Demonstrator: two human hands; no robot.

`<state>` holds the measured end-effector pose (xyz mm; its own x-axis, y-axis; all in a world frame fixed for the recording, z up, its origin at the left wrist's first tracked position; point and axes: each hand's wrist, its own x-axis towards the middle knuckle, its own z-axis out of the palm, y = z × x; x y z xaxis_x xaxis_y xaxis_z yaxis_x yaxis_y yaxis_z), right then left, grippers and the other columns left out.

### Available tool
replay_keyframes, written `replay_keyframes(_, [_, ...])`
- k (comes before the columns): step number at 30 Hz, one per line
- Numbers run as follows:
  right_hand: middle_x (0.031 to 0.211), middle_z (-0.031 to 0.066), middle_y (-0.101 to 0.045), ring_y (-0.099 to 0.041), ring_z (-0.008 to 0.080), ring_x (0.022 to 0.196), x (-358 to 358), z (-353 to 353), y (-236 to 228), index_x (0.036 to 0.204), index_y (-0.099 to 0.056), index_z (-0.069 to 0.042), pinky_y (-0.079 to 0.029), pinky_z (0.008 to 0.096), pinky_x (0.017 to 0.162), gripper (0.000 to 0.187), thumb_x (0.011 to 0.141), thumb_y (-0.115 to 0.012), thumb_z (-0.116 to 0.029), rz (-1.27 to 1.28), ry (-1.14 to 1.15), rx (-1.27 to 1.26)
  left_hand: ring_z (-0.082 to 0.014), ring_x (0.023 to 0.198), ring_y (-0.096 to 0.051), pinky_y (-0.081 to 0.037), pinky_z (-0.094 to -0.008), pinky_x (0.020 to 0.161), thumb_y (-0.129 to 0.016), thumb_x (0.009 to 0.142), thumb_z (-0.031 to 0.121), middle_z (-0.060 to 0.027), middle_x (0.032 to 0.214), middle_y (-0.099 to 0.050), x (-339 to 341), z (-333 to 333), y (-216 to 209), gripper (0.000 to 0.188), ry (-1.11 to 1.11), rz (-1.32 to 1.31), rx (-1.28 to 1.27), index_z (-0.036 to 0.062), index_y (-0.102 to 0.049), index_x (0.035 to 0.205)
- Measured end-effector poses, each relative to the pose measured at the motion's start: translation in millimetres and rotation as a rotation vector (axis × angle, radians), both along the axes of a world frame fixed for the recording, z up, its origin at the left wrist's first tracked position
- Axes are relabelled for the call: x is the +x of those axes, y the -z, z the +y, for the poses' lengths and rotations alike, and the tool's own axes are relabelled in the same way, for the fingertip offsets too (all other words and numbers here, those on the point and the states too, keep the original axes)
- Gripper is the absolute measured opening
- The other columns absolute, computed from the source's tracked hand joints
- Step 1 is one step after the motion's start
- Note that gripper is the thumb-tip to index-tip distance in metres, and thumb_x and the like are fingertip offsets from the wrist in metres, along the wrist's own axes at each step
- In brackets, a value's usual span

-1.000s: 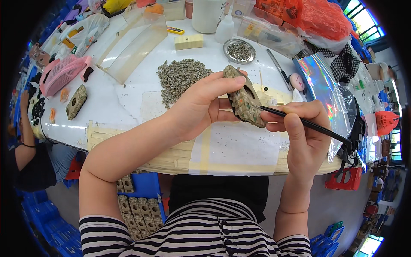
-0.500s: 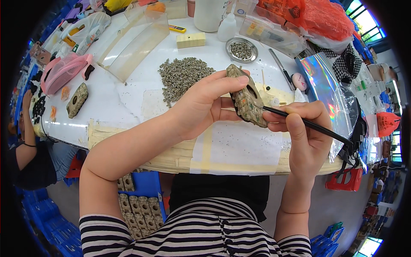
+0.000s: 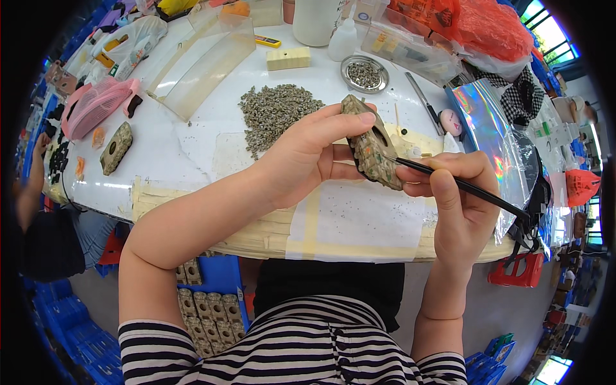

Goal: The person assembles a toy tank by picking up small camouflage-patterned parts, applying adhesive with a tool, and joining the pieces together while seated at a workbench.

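My left hand [image 3: 314, 144] is closed round a camouflage-patterned casing [image 3: 375, 157] with a dark round opening, thumb on top and fingers beneath. It is tilted above the near part of the table. In my right hand [image 3: 465, 192] I pinch slim black tweezers [image 3: 462, 185]. Their pale, pointed tip touches or nearly touches the casing's patterned face, close to the opening; any tiny piece at the tip is too small to make out. My right fingertips lie against the casing's lower right end. Behind my left hand spreads a pile of small grey-green pieces [image 3: 276, 112].
A round metal dish [image 3: 364, 74] holds more small pieces. Near it are a pale block [image 3: 288, 59], a squeeze bottle [image 3: 342, 42] and a dark pen-like tool [image 3: 423, 101]. Another camouflage casing [image 3: 116, 148] lies at left by a pink mesh pouch [image 3: 96, 106]. Someone's arm [image 3: 32, 186] is at far left.
The tweezers' tip has shifted slightly left and up on the casing's face. The casing is held almost as before. At far left the other person's arm has moved.
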<state>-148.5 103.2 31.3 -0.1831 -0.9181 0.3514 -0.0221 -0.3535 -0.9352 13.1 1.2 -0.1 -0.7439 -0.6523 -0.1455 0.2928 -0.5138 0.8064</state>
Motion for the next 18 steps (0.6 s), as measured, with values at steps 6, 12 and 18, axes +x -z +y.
replay_keyframes(6, [0.088,0.0154,-0.059,-0.066,0.023,0.082,-0.2,0.1,0.5,0.092,-0.05,0.007,-0.056,0.0275,0.071,0.01,0.087,-0.057,0.0,-0.004,0.006,0.0,-0.0144,0.1,-0.059,-0.049,-0.0331,0.087,-0.048,0.092,0.033,-0.0079,0.112,-0.056,0.1,-0.3,0.3,0.047,0.0,-0.004,0.0,0.0028,-0.042,0.127])
replay_keyframes(12, [0.088,0.0161,-0.059,-0.066,0.0234,0.082,0.5,-0.6,0.9,0.093,-0.05,0.007,-0.056,0.0281,0.071,0.011,0.087,-0.057,0.0,-0.02,0.008,-0.004,-0.0146,0.1,-0.059,-0.049,-0.0329,0.087,-0.048,0.092,0.033,-0.0079,0.112,-0.056,-0.1,-0.3,-0.4,0.047,-0.003,-0.012,0.003,0.0026,-0.043,0.126])
replay_keyframes(18, [0.087,0.0176,-0.06,-0.066,0.025,0.078,-3.2,3.1,1.2,0.093,-0.048,0.005,-0.057,0.03,0.067,0.015,0.087,-0.058,-0.004,0.006,0.068,-0.092,-0.0144,0.099,-0.06,-0.049,-0.0326,0.086,-0.048,0.092,0.033,-0.0076,0.111,-0.057,1.0,-2.3,1.7,0.047,0.009,0.006,0.004,0.0022,-0.043,0.126])
